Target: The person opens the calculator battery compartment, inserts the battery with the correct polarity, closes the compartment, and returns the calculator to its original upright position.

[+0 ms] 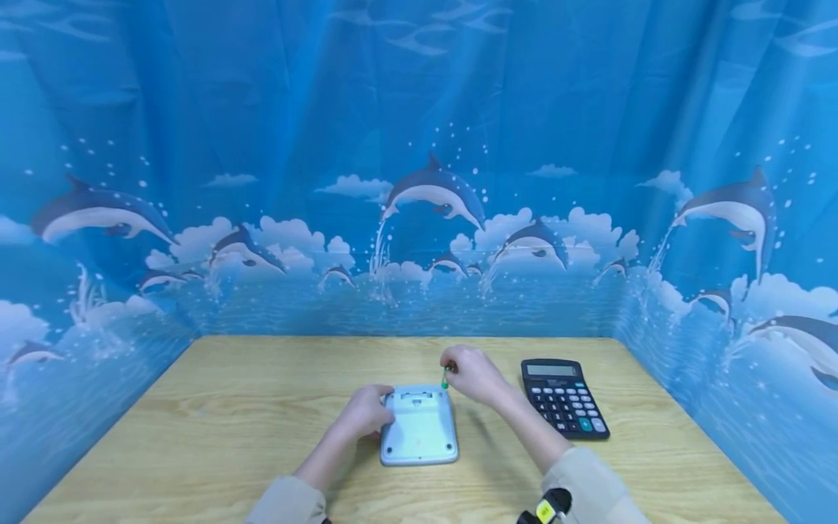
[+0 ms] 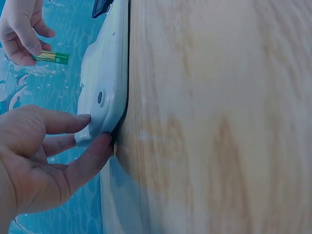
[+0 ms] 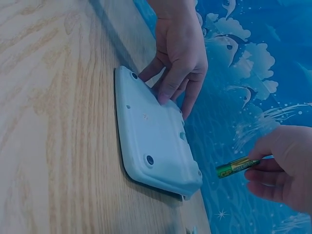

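Observation:
A white calculator (image 1: 419, 433) lies back side up on the wooden table, its dark round feet showing. A recessed battery slot (image 1: 417, 397) runs along its far end. My left hand (image 1: 366, 411) grips the calculator's left edge; in the left wrist view the thumb and fingers (image 2: 78, 124) pinch the rim. My right hand (image 1: 473, 371) holds a green and gold battery (image 3: 237, 166) between thumb and fingers, above the table near the calculator's far right corner. In the left wrist view, the battery's green end (image 2: 62, 58) points out from the right fingertips.
A black calculator (image 1: 564, 399) with a grey screen lies face up to the right, beside my right forearm. The wooden table (image 1: 262, 378) reaches back to a blue curtain (image 1: 419, 306) printed with dolphins, which also hangs along both sides.

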The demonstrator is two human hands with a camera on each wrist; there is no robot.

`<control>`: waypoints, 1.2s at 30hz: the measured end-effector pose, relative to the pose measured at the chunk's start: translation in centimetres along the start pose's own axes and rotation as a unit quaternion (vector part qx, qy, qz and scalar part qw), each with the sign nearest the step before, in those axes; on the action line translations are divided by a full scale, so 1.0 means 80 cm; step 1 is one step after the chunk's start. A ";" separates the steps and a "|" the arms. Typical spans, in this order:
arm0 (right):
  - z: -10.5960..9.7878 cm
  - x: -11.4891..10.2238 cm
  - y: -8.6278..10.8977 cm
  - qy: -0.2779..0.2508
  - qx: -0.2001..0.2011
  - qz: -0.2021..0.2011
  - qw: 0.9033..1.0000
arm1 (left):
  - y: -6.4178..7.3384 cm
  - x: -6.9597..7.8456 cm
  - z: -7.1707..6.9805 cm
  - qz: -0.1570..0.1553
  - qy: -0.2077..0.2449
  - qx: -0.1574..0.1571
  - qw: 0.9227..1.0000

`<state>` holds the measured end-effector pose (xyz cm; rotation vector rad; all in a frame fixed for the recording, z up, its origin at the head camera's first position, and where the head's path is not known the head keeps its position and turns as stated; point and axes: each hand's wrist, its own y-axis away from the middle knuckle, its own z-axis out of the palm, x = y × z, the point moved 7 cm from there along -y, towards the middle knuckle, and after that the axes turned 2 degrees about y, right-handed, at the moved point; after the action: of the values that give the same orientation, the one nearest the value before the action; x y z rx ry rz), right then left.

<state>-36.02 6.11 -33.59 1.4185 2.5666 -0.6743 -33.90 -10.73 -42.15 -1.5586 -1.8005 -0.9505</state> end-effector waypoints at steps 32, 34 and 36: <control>0.029 -0.035 -0.014 0.018 -0.033 -0.086 0.996 | -0.004 0.001 -0.001 0.010 0.004 -0.015 1.000; 0.032 -0.037 -0.014 0.027 -0.041 -0.092 0.995 | -0.003 0.001 -0.001 0.012 0.002 -0.015 1.000; 0.034 -0.039 -0.014 0.035 -0.046 -0.095 0.994 | -0.003 0.001 0.000 0.012 0.001 -0.014 1.000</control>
<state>-35.55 2.00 -34.67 1.2003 2.7732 -0.5307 -34.16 -10.72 -42.14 -1.5926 -1.7713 -0.9699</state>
